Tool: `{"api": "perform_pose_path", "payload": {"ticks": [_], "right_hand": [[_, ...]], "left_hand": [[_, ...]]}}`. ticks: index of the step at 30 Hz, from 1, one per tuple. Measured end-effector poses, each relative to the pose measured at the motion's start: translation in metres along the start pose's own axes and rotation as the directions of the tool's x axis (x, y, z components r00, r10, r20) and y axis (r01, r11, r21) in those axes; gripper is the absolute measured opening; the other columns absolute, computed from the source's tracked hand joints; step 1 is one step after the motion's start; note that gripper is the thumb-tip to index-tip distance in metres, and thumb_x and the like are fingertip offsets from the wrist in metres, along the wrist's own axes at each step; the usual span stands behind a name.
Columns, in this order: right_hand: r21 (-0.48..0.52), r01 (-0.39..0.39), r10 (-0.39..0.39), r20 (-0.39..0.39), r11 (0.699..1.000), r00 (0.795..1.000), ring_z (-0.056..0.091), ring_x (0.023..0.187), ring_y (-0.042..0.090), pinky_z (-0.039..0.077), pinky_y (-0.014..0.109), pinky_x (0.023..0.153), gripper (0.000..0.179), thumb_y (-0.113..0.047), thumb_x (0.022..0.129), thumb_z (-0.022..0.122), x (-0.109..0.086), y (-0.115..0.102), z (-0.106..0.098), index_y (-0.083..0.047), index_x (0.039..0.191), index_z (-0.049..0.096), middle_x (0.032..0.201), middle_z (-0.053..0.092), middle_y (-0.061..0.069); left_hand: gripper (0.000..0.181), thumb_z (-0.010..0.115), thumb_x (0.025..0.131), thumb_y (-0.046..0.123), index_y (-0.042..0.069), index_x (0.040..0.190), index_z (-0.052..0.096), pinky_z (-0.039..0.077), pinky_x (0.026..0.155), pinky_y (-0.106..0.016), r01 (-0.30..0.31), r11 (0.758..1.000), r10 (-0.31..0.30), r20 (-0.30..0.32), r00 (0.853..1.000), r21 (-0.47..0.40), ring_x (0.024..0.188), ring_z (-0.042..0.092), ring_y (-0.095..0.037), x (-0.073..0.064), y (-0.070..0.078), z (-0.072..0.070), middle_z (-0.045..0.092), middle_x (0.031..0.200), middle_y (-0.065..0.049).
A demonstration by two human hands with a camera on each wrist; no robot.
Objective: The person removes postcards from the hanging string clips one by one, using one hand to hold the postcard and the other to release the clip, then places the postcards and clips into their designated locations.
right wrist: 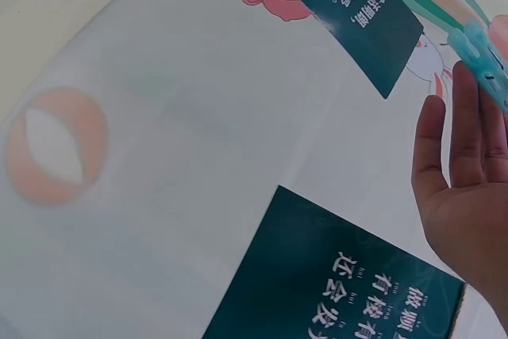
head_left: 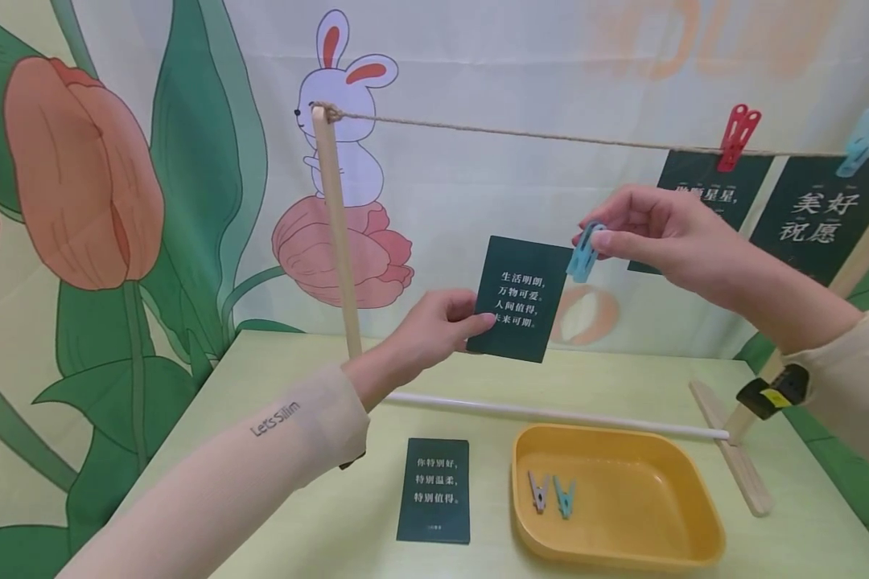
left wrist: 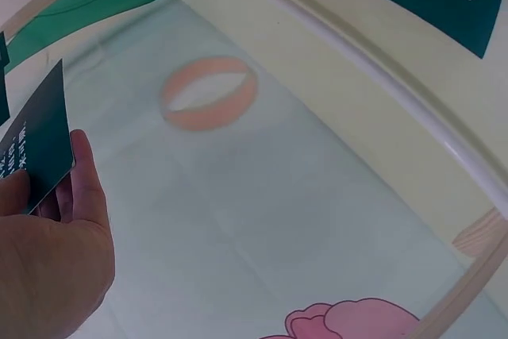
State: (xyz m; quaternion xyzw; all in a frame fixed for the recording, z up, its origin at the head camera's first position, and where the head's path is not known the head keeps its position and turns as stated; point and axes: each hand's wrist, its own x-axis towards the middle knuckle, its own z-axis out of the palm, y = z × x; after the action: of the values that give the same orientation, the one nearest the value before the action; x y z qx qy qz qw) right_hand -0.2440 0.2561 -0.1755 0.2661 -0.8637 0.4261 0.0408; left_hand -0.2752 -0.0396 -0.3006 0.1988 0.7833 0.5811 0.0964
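My left hand (head_left: 438, 334) pinches a dark green card (head_left: 525, 281) with white writing by its lower left edge, thumb in front and fingers behind. The card is upright in the air below the twine (head_left: 478, 126). Close to its upper right corner, my right hand (head_left: 659, 229) pinches a light blue clothespin (head_left: 585, 253) between thumb and fingers. In the right wrist view the same clothespin (right wrist: 482, 57) shows at the fingertips, with the card (right wrist: 349, 17) beyond it. The left wrist view shows the card (left wrist: 40, 140) between thumb and fingers.
Two dark cards hang at right, under a red clothespin (head_left: 739, 138) and a blue clothespin (head_left: 865, 142). The twine runs from a wooden post (head_left: 339, 233). On the table lie another green card (head_left: 434, 490) and a yellow tray (head_left: 623, 547) holding two clothespins. A white rod (head_left: 550, 414) crosses behind.
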Motion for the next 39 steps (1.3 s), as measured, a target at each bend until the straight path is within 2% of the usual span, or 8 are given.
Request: {"api": "perform_pose_path", "payload": {"ticks": [4,11,18,26,33,39], "right_hand": [[0.006,-0.03,0.03,0.033,1.0,0.999,0.071,0.107,0.019,0.057,0.02,0.098,0.022,-0.014,0.106,0.069,-0.001,0.007,0.006,-0.008,0.127,0.069,0.11,0.077,0.001],[0.017,-0.075,0.073,0.07,0.997,0.995,0.071,0.107,0.02,0.056,0.02,0.099,0.025,-0.015,0.105,0.071,-0.006,0.02,0.014,-0.007,0.128,0.069,0.11,0.077,0.003],[-0.021,-0.131,0.132,0.087,0.991,0.987,0.069,0.111,0.019,0.056,0.019,0.097,0.026,-0.019,0.104,0.073,-0.009,0.03,0.021,-0.009,0.127,0.07,0.117,0.076,0.003],[-0.034,-0.097,0.101,0.149,0.995,0.984,0.071,0.104,0.02,0.059,0.021,0.096,0.024,-0.018,0.105,0.072,-0.014,0.045,0.03,-0.006,0.125,0.07,0.112,0.076,0.008],[-0.035,-0.128,0.132,0.178,0.991,0.975,0.07,0.1,0.023,0.061,0.024,0.091,0.019,-0.02,0.103,0.074,-0.019,0.06,0.039,-0.008,0.118,0.071,0.107,0.075,0.008],[0.007,-0.117,0.113,0.211,0.993,0.971,0.072,0.098,0.023,0.061,0.025,0.093,0.017,-0.018,0.102,0.076,-0.021,0.076,0.048,-0.008,0.115,0.072,0.105,0.076,0.008]], "left_hand": [[0.016,0.068,0.107,0.018,0.009,0.118,0.076,0.061,0.099,-0.041,0.026,1.0,-0.026,0.001,1.0,0.0,0.099,0.071,-0.022,-0.004,-0.009,0.0,0.079,0.105,-0.006],[0.018,0.068,0.107,0.02,0.011,0.12,0.075,0.061,0.101,-0.043,0.066,0.998,-0.067,0.032,0.997,0.016,0.101,0.07,-0.024,-0.015,-0.024,0.0,0.078,0.107,-0.006],[0.019,0.069,0.107,0.02,0.011,0.122,0.075,0.062,0.096,-0.039,0.1,0.993,-0.102,0.026,0.994,0.065,0.099,0.068,-0.024,-0.026,-0.042,-0.001,0.077,0.106,-0.006],[0.025,0.068,0.107,0.016,0.008,0.13,0.073,0.062,0.099,-0.044,0.159,0.987,-0.16,0.023,0.987,0.036,0.1,0.073,-0.023,-0.035,-0.062,-0.001,0.077,0.114,-0.007],[0.026,0.068,0.106,0.014,0.005,0.13,0.073,0.064,0.096,-0.042,0.19,0.981,-0.192,0.026,0.981,0.044,0.098,0.074,-0.022,-0.046,-0.08,0.0,0.077,0.112,-0.009],[0.027,0.069,0.106,0.015,0.004,0.131,0.073,0.065,0.095,-0.043,0.217,0.975,-0.218,0.016,0.976,0.047,0.097,0.073,-0.022,-0.054,-0.093,-0.001,0.076,0.112,-0.009]]}}
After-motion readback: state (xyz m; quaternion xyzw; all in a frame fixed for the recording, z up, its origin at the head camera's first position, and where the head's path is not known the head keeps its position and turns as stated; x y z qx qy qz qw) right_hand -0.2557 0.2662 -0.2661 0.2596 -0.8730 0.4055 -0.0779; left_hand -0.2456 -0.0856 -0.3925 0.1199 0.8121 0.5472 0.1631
